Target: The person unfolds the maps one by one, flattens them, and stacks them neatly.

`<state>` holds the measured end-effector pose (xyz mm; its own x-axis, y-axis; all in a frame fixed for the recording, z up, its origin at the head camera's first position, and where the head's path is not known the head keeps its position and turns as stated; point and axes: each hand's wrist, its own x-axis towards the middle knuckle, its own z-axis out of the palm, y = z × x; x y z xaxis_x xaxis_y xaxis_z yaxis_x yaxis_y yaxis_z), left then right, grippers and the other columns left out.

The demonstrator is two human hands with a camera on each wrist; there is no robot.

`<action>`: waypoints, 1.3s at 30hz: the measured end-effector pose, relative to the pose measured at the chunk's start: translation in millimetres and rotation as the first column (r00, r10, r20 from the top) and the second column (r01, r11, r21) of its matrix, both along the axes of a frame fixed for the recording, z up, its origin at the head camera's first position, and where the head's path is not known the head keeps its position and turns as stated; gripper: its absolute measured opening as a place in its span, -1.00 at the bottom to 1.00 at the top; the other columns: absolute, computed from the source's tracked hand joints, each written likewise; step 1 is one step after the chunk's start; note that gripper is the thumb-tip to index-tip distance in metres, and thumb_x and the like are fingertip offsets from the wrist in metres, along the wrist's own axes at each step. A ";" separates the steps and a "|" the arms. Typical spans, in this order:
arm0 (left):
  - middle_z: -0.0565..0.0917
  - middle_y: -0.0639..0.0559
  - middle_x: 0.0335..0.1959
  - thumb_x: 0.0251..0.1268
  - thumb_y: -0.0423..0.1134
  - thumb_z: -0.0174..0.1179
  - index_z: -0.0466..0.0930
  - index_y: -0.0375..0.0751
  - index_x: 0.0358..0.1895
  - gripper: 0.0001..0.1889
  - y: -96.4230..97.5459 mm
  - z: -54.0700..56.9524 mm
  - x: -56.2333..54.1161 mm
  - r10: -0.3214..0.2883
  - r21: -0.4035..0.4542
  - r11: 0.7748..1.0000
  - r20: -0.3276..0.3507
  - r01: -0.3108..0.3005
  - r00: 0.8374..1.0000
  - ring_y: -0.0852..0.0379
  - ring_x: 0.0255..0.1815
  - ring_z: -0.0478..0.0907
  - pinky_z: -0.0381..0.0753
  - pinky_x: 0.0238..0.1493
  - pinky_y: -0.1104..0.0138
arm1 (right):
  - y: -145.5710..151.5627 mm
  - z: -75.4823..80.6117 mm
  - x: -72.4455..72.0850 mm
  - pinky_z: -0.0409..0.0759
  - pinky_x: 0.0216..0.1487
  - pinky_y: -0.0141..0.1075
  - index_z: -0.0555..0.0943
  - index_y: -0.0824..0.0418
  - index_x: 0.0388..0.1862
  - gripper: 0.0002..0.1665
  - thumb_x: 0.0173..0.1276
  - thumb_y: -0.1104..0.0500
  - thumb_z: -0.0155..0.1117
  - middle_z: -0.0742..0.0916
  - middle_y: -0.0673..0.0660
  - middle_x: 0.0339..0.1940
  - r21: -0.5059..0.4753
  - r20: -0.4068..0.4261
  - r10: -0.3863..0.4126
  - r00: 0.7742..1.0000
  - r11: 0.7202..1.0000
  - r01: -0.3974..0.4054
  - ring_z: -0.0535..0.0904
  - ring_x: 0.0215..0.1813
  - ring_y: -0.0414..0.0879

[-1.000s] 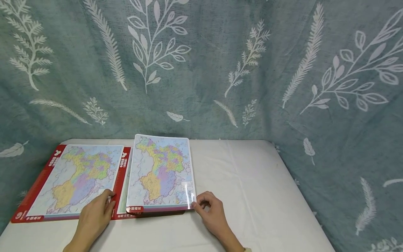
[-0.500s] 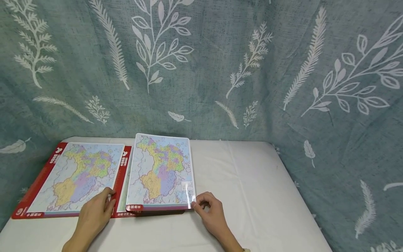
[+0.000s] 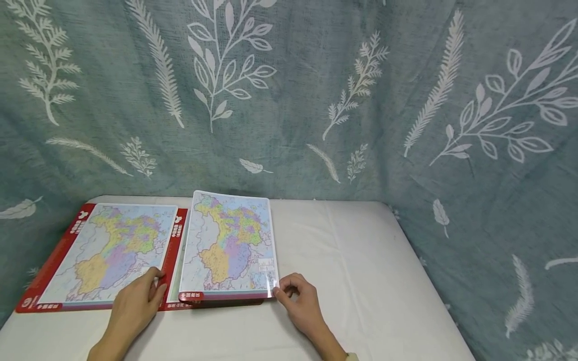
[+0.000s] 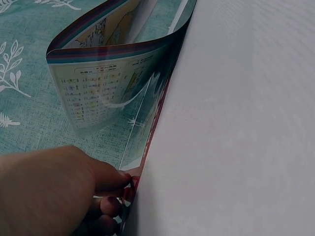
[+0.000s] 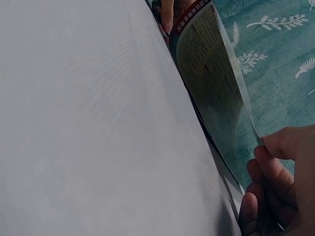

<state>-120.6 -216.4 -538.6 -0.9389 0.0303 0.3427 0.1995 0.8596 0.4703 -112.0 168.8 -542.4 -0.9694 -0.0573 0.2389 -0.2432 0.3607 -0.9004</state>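
1. Pinched between thumb and forefinger of the right hand (image 3: 299, 305) is the lower right corner of a map leaf (image 3: 230, 245).

2. At the lower right of a flat map panel (image 3: 101, 255), the left hand (image 3: 137, 303) is rested, its fingertips beside a red band (image 3: 173, 255). Whether the edge is gripped or merely pressed cannot be told.

3. The map leaf is held bowed above the layer beneath, printed underside exposed in both wrist views. It is probably taken by the corner because the thin edge is most easily lifted there, with the map face left uncovered.

4. The map panel seems to be weighted by the left hand so that sliding is prevented.

5. Both maps are placed side by side over a white cloth (image 3: 361, 276), before a leaf-patterned curtain (image 3: 289, 115); the flat surface presumably lets them be spread. How they are joined is hidden.
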 end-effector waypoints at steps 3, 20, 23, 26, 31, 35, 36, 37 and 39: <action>0.28 0.22 -0.66 0.22 -0.37 0.44 0.66 -0.21 -0.07 -0.76 0.1 -0.4 -0.5 -0.003 -0.001 1.000 -0.016 0.003 1.000 0.29 -0.63 0.12 0.10 -0.56 0.34 | 0.2 0.3 0.9 0.61 -0.17 -0.39 0.64 0.04 -0.45 -0.76 0.33 0.26 0.53 0.71 0.00 -0.31 -0.006 0.024 -0.015 1.000 1.000 0.016 0.57 -0.23 -0.16; 0.27 0.24 -0.67 0.22 -0.35 0.46 0.66 -0.21 -0.07 -0.75 -3.8 -2.1 -2.2 -0.016 -0.005 1.000 -0.031 0.015 0.999 0.32 -0.65 0.10 0.10 -0.59 0.35 | 5.6 -1.4 -0.5 0.63 -0.06 -0.34 0.64 0.00 -0.41 -0.78 0.35 0.21 0.53 0.73 -0.05 -0.25 0.023 0.034 -0.056 0.998 0.998 0.055 0.62 -0.17 -0.16; 0.28 0.24 -0.67 0.24 -0.34 0.45 0.65 -0.21 -0.06 -0.75 -1.4 -3.1 -0.6 -0.011 0.001 1.000 -0.025 0.011 1.000 0.32 -0.65 0.10 0.09 -0.59 0.35 | 11.3 -1.3 0.1 0.62 -0.03 -0.35 0.64 -0.02 -0.40 -0.79 0.36 0.19 0.52 0.72 -0.07 -0.23 0.030 0.056 -0.074 0.996 0.997 0.073 0.62 -0.16 -0.16; 0.28 0.24 -0.66 0.23 -0.35 0.46 0.65 -0.21 -0.06 -0.75 -0.8 -3.5 0.5 -0.007 0.000 1.000 -0.029 0.007 1.000 0.32 -0.65 0.10 0.09 -0.58 0.35 | 16.9 -0.7 0.6 0.61 -0.04 -0.36 0.65 -0.03 -0.41 -0.78 0.36 0.19 0.52 0.73 -0.08 -0.25 0.023 0.066 -0.091 0.994 0.996 0.090 0.62 -0.17 -0.15; 0.29 0.23 -0.66 0.22 -0.36 0.47 0.64 -0.22 -0.07 -0.74 -1.1 -2.2 0.1 -0.008 -0.004 1.000 -0.032 0.008 0.999 0.32 -0.64 0.12 0.10 -0.58 0.36 | 23.4 -1.0 0.2 0.60 -0.07 -0.37 0.65 0.00 -0.43 -0.78 0.34 0.23 0.53 0.74 -0.05 -0.27 0.004 0.049 -0.098 0.994 0.995 0.098 0.62 -0.19 -0.15; 0.28 0.23 -0.66 0.21 -0.36 0.47 0.64 -0.23 -0.06 -0.73 -0.6 -2.3 0.6 -0.009 -0.002 1.000 -0.034 0.009 0.999 0.31 -0.64 0.11 0.10 -0.57 0.36 | 27.6 -2.1 0.5 0.62 -0.06 -0.37 0.65 0.02 -0.42 -0.79 0.35 0.21 0.53 0.74 -0.04 -0.25 0.013 0.042 -0.099 0.994 0.995 0.099 0.62 -0.18 -0.17; 0.28 0.23 -0.66 0.20 -0.36 0.47 0.64 -0.23 -0.06 -0.73 -0.5 -2.6 0.8 -0.009 -0.001 1.000 -0.035 0.009 0.999 0.32 -0.65 0.11 0.10 -0.58 0.36 | 28.7 -2.2 0.9 0.61 -0.06 -0.37 0.65 0.02 -0.41 -0.79 0.35 0.20 0.52 0.74 -0.04 -0.25 0.012 0.042 -0.101 0.994 0.995 0.101 0.62 -0.18 -0.16; 0.28 0.23 -0.66 0.20 -0.36 0.47 0.64 -0.23 -0.06 -0.73 -0.5 -2.9 0.9 -0.010 -0.001 1.000 -0.037 0.010 0.999 0.32 -0.64 0.11 0.10 -0.58 0.36 | 30.2 -2.5 1.1 0.61 -0.05 -0.37 0.65 0.03 -0.40 -0.80 0.36 0.19 0.52 0.74 -0.04 -0.24 0.013 0.044 -0.104 0.994 0.994 0.104 0.62 -0.18 -0.16; 0.28 0.23 -0.66 0.20 -0.36 0.47 0.64 -0.23 -0.07 -0.73 -0.2 -3.1 0.5 -0.009 -0.001 1.000 -0.042 0.009 0.999 0.32 -0.64 0.11 0.10 -0.58 0.36 | 33.0 -2.6 1.9 0.61 -0.05 -0.37 0.65 0.03 -0.39 -0.81 0.37 0.18 0.51 0.74 -0.03 -0.23 0.010 0.052 -0.118 0.992 0.993 0.118 0.62 -0.18 -0.16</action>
